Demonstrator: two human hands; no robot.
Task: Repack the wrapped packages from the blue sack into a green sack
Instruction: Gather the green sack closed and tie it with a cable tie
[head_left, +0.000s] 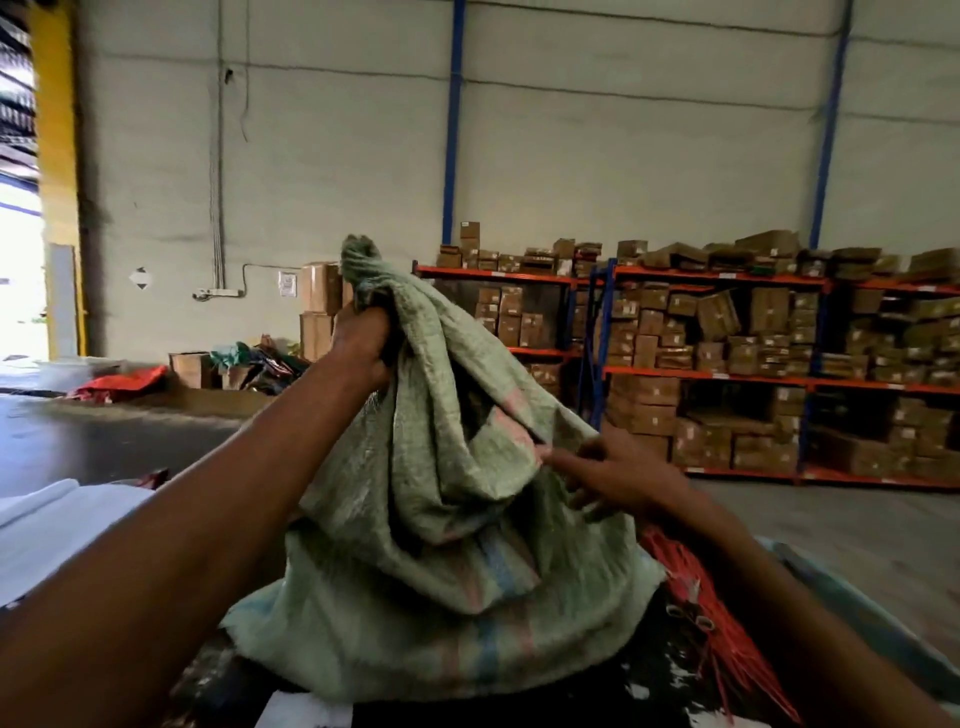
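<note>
A pale green woven sack (441, 571) with faint pink and blue stripes stands bulging in front of me, its mouth gathered upward. My left hand (363, 338) is shut on the bunched top of the sack and holds it high. At the right side of the sack's mouth my right hand (608, 473) pinches the edge of the fabric. The sack's contents are hidden. No blue sack or wrapped package is clearly visible.
A bundle of red straps or ties (696, 597) lies right of the sack on a dark surface. A white sheet (52, 525) lies at the left. Orange and blue racks (727, 374) full of cardboard boxes line the back right wall. A red sack (119, 384) lies on the floor.
</note>
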